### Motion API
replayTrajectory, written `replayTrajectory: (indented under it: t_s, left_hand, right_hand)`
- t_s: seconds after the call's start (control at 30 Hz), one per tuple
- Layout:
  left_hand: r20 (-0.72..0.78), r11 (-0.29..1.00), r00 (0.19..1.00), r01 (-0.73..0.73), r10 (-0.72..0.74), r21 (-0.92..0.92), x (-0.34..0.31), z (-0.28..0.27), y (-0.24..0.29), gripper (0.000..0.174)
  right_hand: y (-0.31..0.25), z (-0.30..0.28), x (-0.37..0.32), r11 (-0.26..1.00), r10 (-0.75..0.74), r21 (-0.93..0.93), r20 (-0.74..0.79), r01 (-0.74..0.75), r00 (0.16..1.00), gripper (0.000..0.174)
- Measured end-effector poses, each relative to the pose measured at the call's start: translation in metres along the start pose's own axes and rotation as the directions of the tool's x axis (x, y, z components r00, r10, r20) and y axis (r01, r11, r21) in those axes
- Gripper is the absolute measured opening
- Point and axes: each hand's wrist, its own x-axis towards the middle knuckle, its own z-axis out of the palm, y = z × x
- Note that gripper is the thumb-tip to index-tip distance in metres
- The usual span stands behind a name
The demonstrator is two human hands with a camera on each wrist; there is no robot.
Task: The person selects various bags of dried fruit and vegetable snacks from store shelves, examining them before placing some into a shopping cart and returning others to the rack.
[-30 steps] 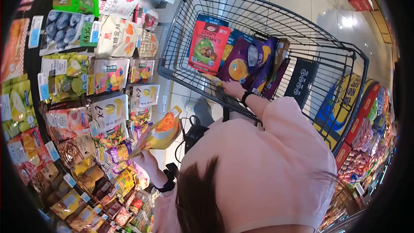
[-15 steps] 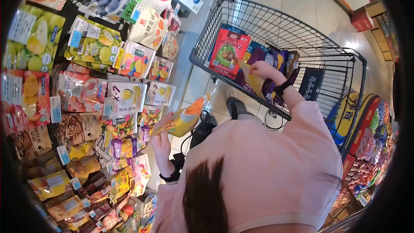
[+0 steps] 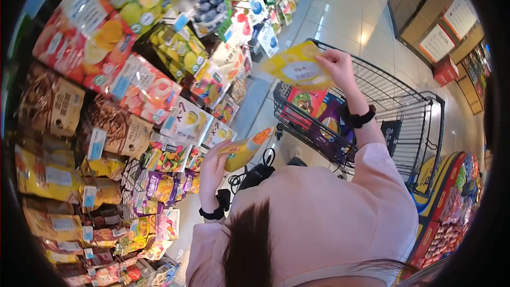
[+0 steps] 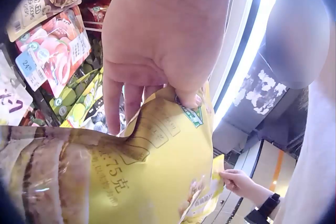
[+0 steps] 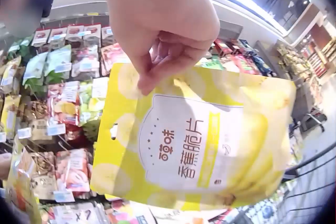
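Note:
My right hand pinches the top edge of a yellow bag of banana chips, thumb against fingers. The bag's white label faces up in the right wrist view, with its hang hole at the left end. It is held over the left end of the shopping cart. In my left hand is a second yellow snack bag with an orange picture, held by its edge between thumb and fingers, beside the shelf. A red vegetable-crisp pouch and purple bags lie in the cart.
Hanging racks of fruit and mushroom snack bags fill the left side, with price tags. At the right stand a candy display and a red box. A black bag with a cable hangs in front of my body.
My right hand has lifted the banana chips out of the cart, up and toward the shelf side. The left hand keeps its bag. The view has turned, with the shelf now larger.

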Motion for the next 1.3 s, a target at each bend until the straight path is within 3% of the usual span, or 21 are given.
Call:
replayTrajectory:
  t_s: [0.07,0.1,0.2,0.27,0.3,0.4,0.5,0.57,0.63,0.7,0.8,0.83,0.93,1.03,1.07,1.17,1.27,1.3]
  left_hand:
    - [-0.013,0.999,1.0,-0.025,0.025,0.021,-0.009,-0.007,-0.008,0.024]
    - [-0.03,0.999,0.999,-0.04,0.04,0.007,-0.015,-0.01,-0.008,0.024]
    - [-0.099,0.993,0.993,-0.069,0.06,-0.095,-0.035,-0.018,-0.017,0.024]
    - [-0.159,0.986,0.986,-0.078,0.055,-0.148,-0.048,-0.025,-0.024,0.024]
    - [-0.146,0.991,0.988,-0.073,0.056,-0.114,-0.054,-0.03,-0.031,0.023]
    - [-0.262,0.986,0.964,-0.078,0.038,-0.145,-0.071,-0.045,-0.027,0.022]
    - [-0.362,0.992,0.927,-0.119,0.093,-0.049,-0.09,-0.057,-0.05,0.02]
    - [-0.424,0.994,0.899,-0.103,0.109,0.036,-0.104,-0.066,-0.051,0.02]
    - [-0.486,0.996,0.871,-0.093,0.076,-0.01,-0.12,-0.07,-0.057,0.02]
    - [-0.552,0.999,0.833,-0.051,0.034,-0.016,-0.136,-0.071,-0.068,0.018]
    - [-0.525,0.978,0.829,0.121,-0.195,-0.172,-0.166,-0.078,-0.07,0.017]
    - [-0.607,0.994,0.787,0.088,-0.11,-0.067,-0.171,-0.079,-0.065,0.016]
    - [-0.572,0.906,0.703,0.311,-0.422,-0.287,-0.189,-0.086,-0.074,0.017]
    - [-0.696,0.956,0.657,0.228,-0.29,-0.183,-0.203,-0.09,-0.085,0.018]
    - [-0.697,0.946,0.642,0.261,-0.319,-0.193,-0.208,-0.091,-0.09,0.018]
    - [-0.722,0.939,0.606,0.285,-0.333,-0.194,-0.219,-0.096,-0.094,0.018]
    - [-0.745,0.971,0.628,0.209,-0.225,-0.118,-0.222,-0.102,-0.105,0.018]
    - [-0.71,0.962,0.651,0.228,-0.267,-0.153,-0.222,-0.107,-0.099,0.018]
  right_hand:
    - [-0.021,0.031,0.005,0.998,-0.036,0.046,-0.016,0.036,0.999,0.014]
    - [-0.034,0.043,0.003,0.993,0.034,0.112,0.037,-0.038,0.999,0.014]
    - [-0.05,0.092,-0.003,0.942,-0.083,0.325,-0.002,0.079,0.997,0.012]
    - [-0.07,0.133,-0.01,0.645,-0.102,0.763,0.036,0.038,0.994,0.008]
    - [-0.08,0.144,-0.018,0.512,-0.073,0.852,0.172,-0.111,0.982,0.008]
    - [-0.12,0.175,-0.047,0.362,-0.076,0.902,0.278,-0.233,0.958,0.013]
    - [-0.141,0.204,-0.076,0.41,-0.136,0.885,0.299,-0.221,0.945,0.016]
    - [-0.152,0.217,-0.095,0.376,-0.159,0.87,0.4,-0.319,0.903,0.016]
    - [-0.17,0.225,-0.114,0.346,-0.175,0.851,0.472,-0.395,0.864,0.02]
    - [-0.181,0.234,-0.131,0.391,-0.206,0.81,0.539,-0.436,0.817,0.028]
    - [-0.203,0.245,-0.149,0.415,-0.324,0.778,0.611,-0.472,0.722,0.036]
    - [-0.212,0.25,-0.152,0.416,-0.375,0.774,0.624,-0.477,0.686,0.038]
    - [-0.218,0.282,-0.154,0.6,-0.584,0.78,0.578,-0.176,0.57,0.037]
    - [-0.233,0.294,-0.163,0.661,-0.591,0.72,0.673,-0.211,0.446,0.031]
    - [-0.239,0.297,-0.166,0.689,-0.593,0.696,0.702,-0.203,0.394,0.031]
    - [-0.248,0.304,-0.172,0.678,-0.67,0.731,0.659,-0.081,0.341,0.032]
    - [-0.251,0.308,-0.18,0.7,-0.603,0.701,0.683,-0.137,0.412,0.031]
    - [-0.256,0.304,-0.183,0.699,-0.571,0.695,0.684,-0.168,0.454,0.027]
